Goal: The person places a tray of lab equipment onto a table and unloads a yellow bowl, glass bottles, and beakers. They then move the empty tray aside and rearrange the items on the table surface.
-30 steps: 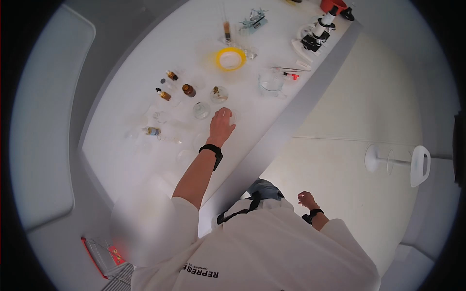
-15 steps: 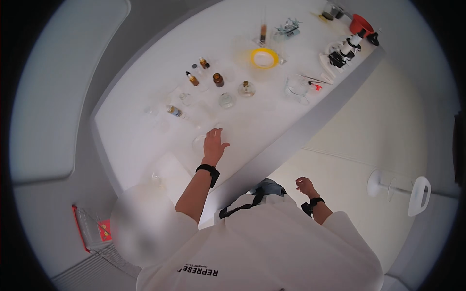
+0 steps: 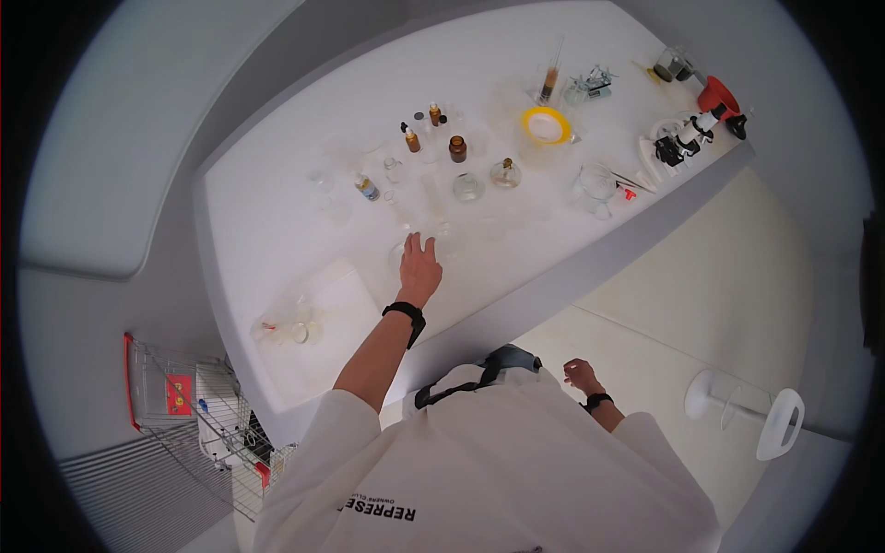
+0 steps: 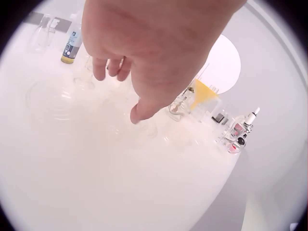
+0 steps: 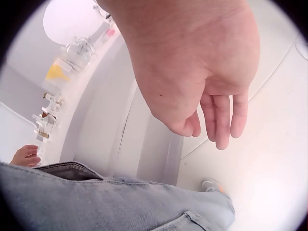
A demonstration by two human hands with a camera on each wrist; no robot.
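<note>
My left hand [image 3: 421, 270] reaches over the white table [image 3: 498, 267] with nothing in its grasp. Its fingers are loosely bent at the edge of a clear round glass dish [image 3: 398, 253]. The left wrist view shows the thumb [image 4: 137, 113] pointing down above faint glass rings. Beyond the hand are a bottle with a blue label [image 3: 367, 188], a clear round glass vessel [image 3: 467, 187] and a spirit lamp [image 3: 506, 172]. My right hand [image 3: 581, 375] hangs beside the body off the table, its fingers [image 5: 221, 120] relaxed and holding nothing.
Brown glass bottle [image 3: 458, 148] and dropper bottles [image 3: 411, 138] stand farther back. Rightward are a yellow funnel [image 3: 526, 127], a glass jug [image 3: 596, 192] and a microscope [image 3: 687, 140]. Small glassware [image 3: 302, 330] sits front left. A shopping cart [image 3: 166, 426] is left of the table; a white stool [image 3: 782, 426] is right.
The head view has swung left, showing more of the table's left end. My left hand has moved leftward, away from the round vessel and lamp. My right hand still hangs down.
</note>
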